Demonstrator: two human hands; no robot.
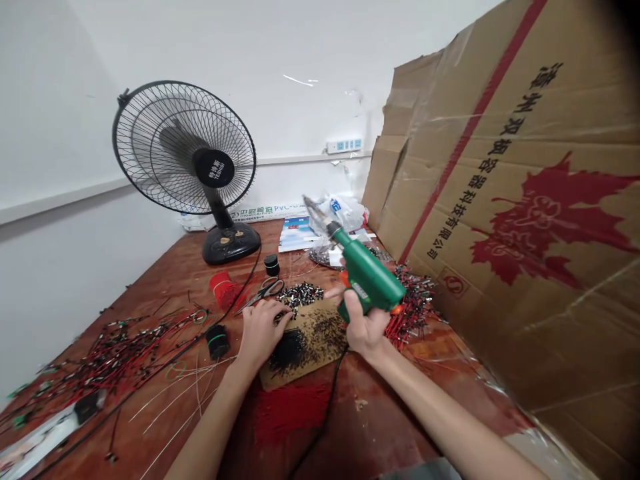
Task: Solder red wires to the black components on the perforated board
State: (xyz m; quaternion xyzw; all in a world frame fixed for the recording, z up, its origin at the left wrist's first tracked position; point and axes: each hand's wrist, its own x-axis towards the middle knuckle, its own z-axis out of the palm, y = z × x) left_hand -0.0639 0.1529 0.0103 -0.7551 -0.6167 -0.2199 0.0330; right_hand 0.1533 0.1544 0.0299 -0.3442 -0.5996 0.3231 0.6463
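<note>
"PVC" on strip (pixel 285 209), Chinese on cardboard (pixel 505 200)

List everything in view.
desk fan: one, black, back left of table
cardboard sheet: one, brown with red print, right side
soldering gun: one, green, in right hand
scissors: one pair, metal, on table
tape rolls: two, black, on table
thread spool: one, red, on table
wire bundles: two, red and black, left and right
metal terminals: one pile, silver, beside scissors
wooden board: one, brown, under left hand
power strip: one, white, on wall
left hand: one, on board
right hand: one, gripping gun
</note>
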